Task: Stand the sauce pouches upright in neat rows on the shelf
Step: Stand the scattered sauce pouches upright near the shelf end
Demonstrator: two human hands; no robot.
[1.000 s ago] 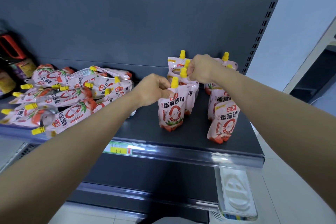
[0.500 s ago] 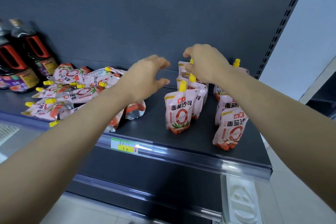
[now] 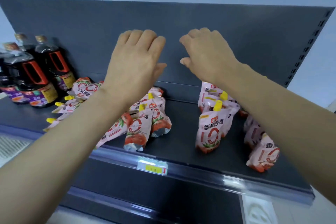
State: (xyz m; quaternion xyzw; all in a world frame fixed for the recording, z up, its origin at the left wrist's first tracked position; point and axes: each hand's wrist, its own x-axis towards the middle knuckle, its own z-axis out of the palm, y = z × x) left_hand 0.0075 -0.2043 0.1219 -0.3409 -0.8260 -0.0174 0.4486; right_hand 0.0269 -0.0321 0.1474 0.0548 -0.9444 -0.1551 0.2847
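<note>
Both my left hand [image 3: 134,63] and right hand [image 3: 207,56] hover loosely curled, holding nothing, above the shelf [image 3: 181,132]. Upright sauce pouches [image 3: 211,131] stand in rows at the right, near the front edge; a jumbled heap [image 3: 140,125] lies left, bare shelf between them.

The sauce pouches [image 3: 211,131] are showing glossy, crinkled plastic film with smooth yellow plastic caps [image 3: 217,106]. The shelf [image 3: 181,132] is looking like matt dark metal; the far-left bottles [image 3: 34,82] are gleaming glossy.
</note>
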